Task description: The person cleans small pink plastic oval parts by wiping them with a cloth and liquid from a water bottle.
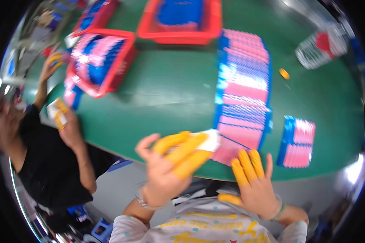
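My left hand [168,166], with yellow finger cots on several fingers, is closed on a white cloth or wipe [210,141] at the table's near edge. The cloth meets the near left end of a long row of overlapping pink-and-blue flat pieces [243,91], whose exact kind I cannot make out. My right hand [255,188] also wears yellow finger cots. Its fingers are stretched out and apart at the near right end of that row, and it holds nothing. Farther right lies a smaller pink-and-blue set [298,142] of the same look.
Red baskets [164,39] with blue and pink pieces stand along the far side and left of the green table [170,81]. A clear bottle [318,50] and a small yellow item [284,73] lie at the far right. A co-worker [48,158] in black works at the left.
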`<state>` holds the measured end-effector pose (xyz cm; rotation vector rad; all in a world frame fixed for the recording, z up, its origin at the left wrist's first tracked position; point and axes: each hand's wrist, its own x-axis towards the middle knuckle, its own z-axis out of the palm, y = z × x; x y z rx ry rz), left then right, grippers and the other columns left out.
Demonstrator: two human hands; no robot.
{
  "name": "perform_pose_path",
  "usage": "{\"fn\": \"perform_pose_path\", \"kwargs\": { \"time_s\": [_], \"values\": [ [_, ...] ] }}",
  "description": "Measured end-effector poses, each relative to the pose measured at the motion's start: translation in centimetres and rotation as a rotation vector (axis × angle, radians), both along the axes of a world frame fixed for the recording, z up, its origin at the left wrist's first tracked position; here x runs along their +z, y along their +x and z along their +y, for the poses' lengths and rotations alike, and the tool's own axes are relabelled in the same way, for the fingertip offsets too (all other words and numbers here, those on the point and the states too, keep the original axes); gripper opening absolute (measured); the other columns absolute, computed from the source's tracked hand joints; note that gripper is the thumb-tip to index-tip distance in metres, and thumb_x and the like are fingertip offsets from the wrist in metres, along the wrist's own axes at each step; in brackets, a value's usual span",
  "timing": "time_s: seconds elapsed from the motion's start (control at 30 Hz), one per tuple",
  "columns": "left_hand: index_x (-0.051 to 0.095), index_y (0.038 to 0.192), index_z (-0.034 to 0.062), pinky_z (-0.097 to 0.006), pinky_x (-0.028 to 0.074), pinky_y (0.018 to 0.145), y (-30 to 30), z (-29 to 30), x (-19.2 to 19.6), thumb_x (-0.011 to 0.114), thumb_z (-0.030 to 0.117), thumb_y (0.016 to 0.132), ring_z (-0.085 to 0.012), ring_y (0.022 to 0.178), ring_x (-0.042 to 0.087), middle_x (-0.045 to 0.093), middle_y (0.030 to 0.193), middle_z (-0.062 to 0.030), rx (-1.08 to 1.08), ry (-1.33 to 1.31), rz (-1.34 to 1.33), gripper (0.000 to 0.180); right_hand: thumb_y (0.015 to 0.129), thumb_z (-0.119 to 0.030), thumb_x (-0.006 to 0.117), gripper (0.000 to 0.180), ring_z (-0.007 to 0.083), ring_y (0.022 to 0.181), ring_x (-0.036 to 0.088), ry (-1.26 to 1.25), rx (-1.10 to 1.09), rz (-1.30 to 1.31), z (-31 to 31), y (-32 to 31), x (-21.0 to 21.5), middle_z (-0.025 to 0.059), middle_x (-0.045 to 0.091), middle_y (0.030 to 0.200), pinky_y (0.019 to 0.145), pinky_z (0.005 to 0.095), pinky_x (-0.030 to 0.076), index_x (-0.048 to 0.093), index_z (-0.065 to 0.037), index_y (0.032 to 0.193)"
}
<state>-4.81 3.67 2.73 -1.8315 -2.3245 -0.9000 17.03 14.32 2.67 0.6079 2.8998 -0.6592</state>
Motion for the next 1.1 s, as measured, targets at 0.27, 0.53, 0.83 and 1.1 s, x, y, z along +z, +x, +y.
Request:
{"fn": "perform_pose_path", "kwargs": {
  "time_s": [0.27, 0.53, 0.83, 1.1],
  "values": [
    [0.076, 0.098, 0.026, -0.046, 0.022, 0.104, 0.7, 1.2, -0.4, 0.07, 0.018, 0.079, -0.0165, 0.106, 0.065, 0.071, 0.117, 0.0063, -0.204, -0.198, 0.125, 0.022, 0.088, -0.053, 0.062, 0.062, 0.0238, 0.133, 0.05, -0.012, -0.014, 0.124, -0.4, 2.0, -1.8, 0.0101, 0.057, 0.139, 0.116, 0.06, 0.02, 0.063, -0.007, 0.129],
    [0.072, 0.089, 0.032, -0.048, 0.025, 0.093, 1.7, -3.9, -0.6, 0.069, 0.024, 0.077, -0.0148, 0.106, 0.065, 0.071, 0.115, 0.0111, -0.485, -0.295, 0.258, 0.015, 0.087, -0.047, 0.066, 0.055, 0.0222, 0.129, 0.054, -0.026, -0.012, 0.159, -0.2, 2.0, -2.0, 0.0086, 0.061, 0.135, 0.116, 0.0536, 0.027, 0.066, -0.008, 0.126],
    [0.071, 0.086, 0.0339, -0.044, 0.028, 0.092, 0.8, 0.0, -1.5, 0.066, 0.027, 0.078, -0.0131, 0.102, 0.066, 0.071, 0.112, 0.0122, -0.503, -0.138, 0.293, 0.012, 0.08, -0.052, 0.071, 0.068, 0.024, 0.134, 0.05, -0.009, -0.017, 0.134, -0.5, 2.1, -2.5, 0.0059, 0.058, 0.14, 0.117, 0.0595, 0.021, 0.062, -0.009, 0.131],
    [0.072, 0.088, 0.0321, -0.047, 0.026, 0.09, 0.6, -0.9, -0.7, 0.067, 0.027, 0.078, -0.0143, 0.101, 0.066, 0.072, 0.112, 0.0113, -0.511, -0.277, 0.219, 0.012, 0.081, -0.045, 0.071, 0.06, 0.0225, 0.132, 0.052, -0.038, -0.036, 0.142, -0.6, 1.7, -2.1, 0.0049, 0.06, 0.137, 0.116, 0.0594, 0.023, 0.064, -0.009, 0.128]
  ]
}}
